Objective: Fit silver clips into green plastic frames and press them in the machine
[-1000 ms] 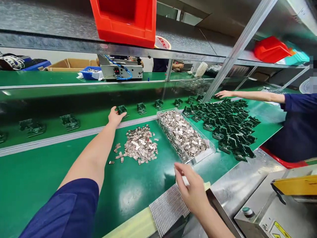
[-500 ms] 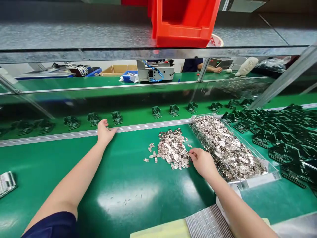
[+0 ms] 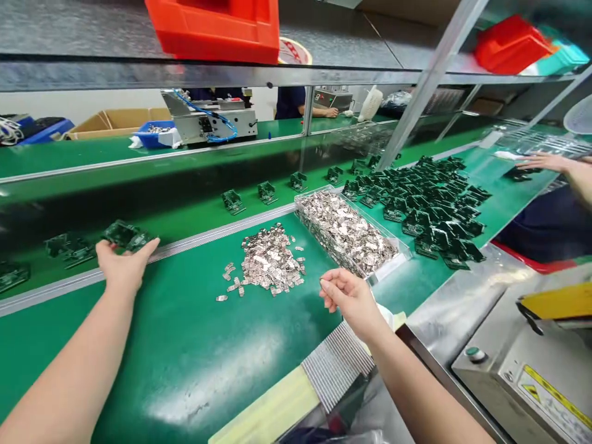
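Observation:
My left hand (image 3: 123,265) reaches over the metal rail at the belt's edge, its thumb and fingers on either side of green circuit boards (image 3: 124,234), which it appears to grip. More circuit boards (image 3: 232,201) stand in a spaced row along the green belt. My right hand (image 3: 349,299) is raised over the bench, thumb and index finger pinched together; whatever is between them is too small to make out. To its left lies a loose pile of small silvery metal pieces (image 3: 271,259). Just beyond it, a clear plastic tray (image 3: 402,256) is filled with the same pieces.
Many circuit boards (image 3: 430,209) are heaped behind the tray. A co-worker's hand (image 3: 546,161) is at the far right. A metal machine (image 3: 522,364) stands at lower right. Overhead runs a shelf (image 3: 342,75) with a red bin (image 3: 217,31). Ridged grey strips (image 3: 337,364) lie at the bench edge.
The view has turned to the right. My left hand has come around circuit boards on the belt. My right hand has lifted away from the pile's edge, still pinched.

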A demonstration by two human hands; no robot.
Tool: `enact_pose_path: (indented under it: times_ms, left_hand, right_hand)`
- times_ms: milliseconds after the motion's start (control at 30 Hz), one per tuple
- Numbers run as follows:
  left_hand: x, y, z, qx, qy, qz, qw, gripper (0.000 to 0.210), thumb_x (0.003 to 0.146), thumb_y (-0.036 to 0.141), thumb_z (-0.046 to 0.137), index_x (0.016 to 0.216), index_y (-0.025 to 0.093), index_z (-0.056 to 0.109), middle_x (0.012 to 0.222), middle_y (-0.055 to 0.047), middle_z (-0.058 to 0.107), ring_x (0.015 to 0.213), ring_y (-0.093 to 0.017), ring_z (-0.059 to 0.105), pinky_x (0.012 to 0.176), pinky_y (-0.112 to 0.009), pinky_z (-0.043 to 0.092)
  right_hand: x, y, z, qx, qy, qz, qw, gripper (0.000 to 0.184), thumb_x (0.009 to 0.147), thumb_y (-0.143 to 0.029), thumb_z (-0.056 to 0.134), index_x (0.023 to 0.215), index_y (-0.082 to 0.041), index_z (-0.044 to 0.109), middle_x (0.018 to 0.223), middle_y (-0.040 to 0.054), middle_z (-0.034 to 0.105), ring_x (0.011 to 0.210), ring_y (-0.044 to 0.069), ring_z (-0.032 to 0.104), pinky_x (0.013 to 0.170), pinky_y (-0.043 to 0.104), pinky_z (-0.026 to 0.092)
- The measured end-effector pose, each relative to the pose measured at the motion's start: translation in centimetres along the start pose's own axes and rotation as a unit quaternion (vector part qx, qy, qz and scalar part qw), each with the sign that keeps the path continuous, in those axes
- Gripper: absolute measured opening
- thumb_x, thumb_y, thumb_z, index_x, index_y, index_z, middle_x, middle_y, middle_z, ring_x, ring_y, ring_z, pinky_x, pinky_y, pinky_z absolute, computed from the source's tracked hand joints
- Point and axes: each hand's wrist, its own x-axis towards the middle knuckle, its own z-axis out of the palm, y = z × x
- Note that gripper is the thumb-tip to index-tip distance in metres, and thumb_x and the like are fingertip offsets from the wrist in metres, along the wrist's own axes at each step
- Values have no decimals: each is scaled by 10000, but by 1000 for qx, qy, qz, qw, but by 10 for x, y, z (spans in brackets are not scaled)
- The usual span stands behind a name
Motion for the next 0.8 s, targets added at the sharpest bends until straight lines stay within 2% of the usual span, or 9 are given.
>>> enact_pose_path:
  times_ms: [100,233,333,367,433,500,633,700,800]
  left_hand:
    - [-63,19,21,-87,-36,-46,995,888,272,589,895,893,223,377,910,48,548,760,-93,552,725,-259,516]
    - [-169,69,50,-163,-196,-121,959,747,420,473,904,964,218,460,881,6,630,680,-123,615,605,-256,541]
    - [-239,114,68,-269,-375,-252,851,625,539,289,892,993,227,468,942,6,636,674,-102,625,648,-266,575]
    - [-258,125,73,-301,-419,-273,812,594,571,255,879,997,227,466,985,-2,638,733,-115,645,705,-288,588]
    - [-288,140,81,-347,-475,-274,761,534,637,233,848,1012,228,467,1047,-19,636,880,-148,661,824,-328,585]
    - [-307,143,87,-362,-506,-245,744,504,688,230,818,1053,234,472,1039,-22,634,945,-159,651,873,-326,567]
    - [-323,128,91,-333,-538,-165,757,526,716,221,796,1139,245,484,981,-24,631,859,-150,645,786,-281,561]
    - [-324,120,91,-317,-542,-141,765,505,741,219,773,1158,258,490,983,-23,627,852,-145,637,760,-261,549]
    - [-322,114,88,-305,-543,-123,773,466,772,221,745,1166,269,501,991,-21,620,857,-133,625,741,-230,533]
  right_hand:
    - [-18,1,0,25,16,-25,999,403,756,-542,715,894,-195,564,647,6,660,517,135,589,462,222,446]
    - [-46,4,-10,14,42,-57,997,332,835,-490,666,971,-196,592,756,52,703,659,175,649,533,244,478]
    - [-70,10,-25,-51,124,-133,982,207,846,-402,676,858,-196,658,914,75,686,861,197,627,643,259,485]
    - [-78,12,-30,-67,157,-159,972,172,841,-370,685,836,-198,675,916,65,669,872,192,609,673,261,480]
    - [-94,15,-39,-74,202,-180,960,130,836,-331,693,823,-202,694,831,38,645,781,170,586,671,261,469]
    - [-108,18,-43,-53,214,-152,963,126,842,-328,689,831,-203,691,719,11,623,652,148,552,607,254,456]
    - [-120,23,-40,-39,195,-88,976,156,846,-349,673,797,-200,669,670,11,611,608,159,539,574,266,451]
    - [-118,27,-35,-75,197,-108,972,139,848,-329,656,787,-205,670,762,41,629,705,189,576,643,295,473]
    - [-112,36,-28,-150,216,-160,951,95,846,-276,632,791,-216,682,1010,87,626,973,246,590,858,370,467]
